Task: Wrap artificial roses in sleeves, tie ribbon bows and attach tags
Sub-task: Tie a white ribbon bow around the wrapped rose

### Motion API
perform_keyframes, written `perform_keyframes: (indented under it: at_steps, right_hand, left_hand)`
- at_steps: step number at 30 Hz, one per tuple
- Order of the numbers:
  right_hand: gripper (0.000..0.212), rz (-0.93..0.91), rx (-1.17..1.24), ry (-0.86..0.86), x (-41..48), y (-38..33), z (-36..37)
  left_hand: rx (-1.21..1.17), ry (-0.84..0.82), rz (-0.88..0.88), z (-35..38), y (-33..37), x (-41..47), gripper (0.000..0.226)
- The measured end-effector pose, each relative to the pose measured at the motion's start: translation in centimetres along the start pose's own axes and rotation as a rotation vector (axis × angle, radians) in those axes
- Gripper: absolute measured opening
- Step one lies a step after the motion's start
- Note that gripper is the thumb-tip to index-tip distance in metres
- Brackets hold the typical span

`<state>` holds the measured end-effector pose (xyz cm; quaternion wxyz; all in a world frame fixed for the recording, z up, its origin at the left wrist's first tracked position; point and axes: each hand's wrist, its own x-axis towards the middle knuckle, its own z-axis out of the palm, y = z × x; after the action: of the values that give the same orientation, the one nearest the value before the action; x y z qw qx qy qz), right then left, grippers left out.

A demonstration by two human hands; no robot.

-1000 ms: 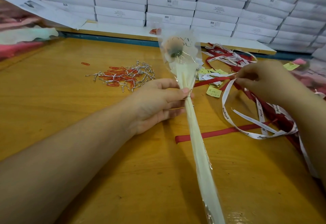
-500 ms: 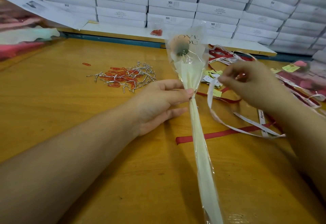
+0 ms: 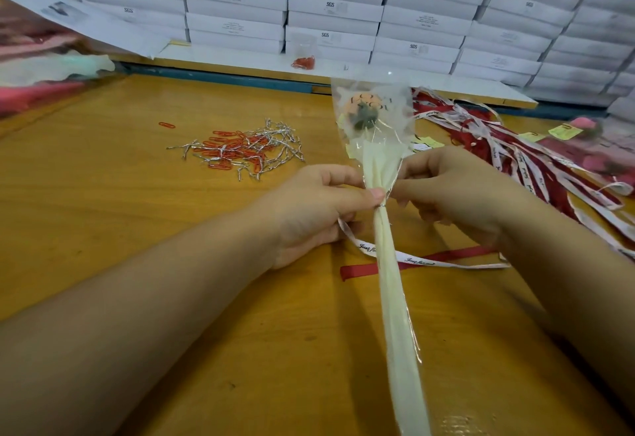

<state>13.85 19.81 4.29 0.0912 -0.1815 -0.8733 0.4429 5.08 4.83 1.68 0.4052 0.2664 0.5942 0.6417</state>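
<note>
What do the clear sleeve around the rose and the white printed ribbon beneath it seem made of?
The clear cone-shaped sleeve looks like thin glossy plastic film: see-through, crinkled, catching glare. The white printed ribbon looks like satin-type fabric, flat with a soft sheen; its weave is too small to confirm.

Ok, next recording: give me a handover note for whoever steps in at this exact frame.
Left hand: pinches the gathered neck of the sleeved rose; the white ribbon runs out from under its fingers.
Right hand: curled against the same neck; what it grips is hidden.
The ribbon passes under the sleeve and lies loose on the table. Spare ribbons and yellow tags lie to the right.
Done: rose sleeved, ribbon laid across.
Left: tie the bow, attach a tag.
</note>
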Motion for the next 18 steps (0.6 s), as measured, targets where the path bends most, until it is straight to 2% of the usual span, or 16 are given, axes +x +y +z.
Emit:
perform_keyframes:
  at_steps: [5,11,15,17,18]
  right_hand:
    - [0.018,0.108,-0.028,-0.120,-0.2,0.0,-0.7]
    - [0.031,0.100,-0.105,-0.191,0.0,0.2,-1.0]
    - [0.034,0.111,-0.174,-0.232,0.3,0.7,-1.6]
    - [0.032,0.105,-0.088,-0.303,0.3,0.6,-2.0]
    - [0.039,0.112,0.003,-0.328,0.4,0.7,-2.3]
  left_hand:
    - [0.270,0.156,-0.052,-0.1,-0.1,0.5,0.032]
    - [0.701,0.267,-0.033,-0.5,0.0,0.9,0.027]
    - [0.808,0.179,-0.148,-2.1,1.2,0.5,0.026]
    - [0.802,0.080,-0.238,-3.2,2.2,0.2,0.023]
    - [0.779,0.033,-0.274,-3.8,2.5,0.0,0.020]
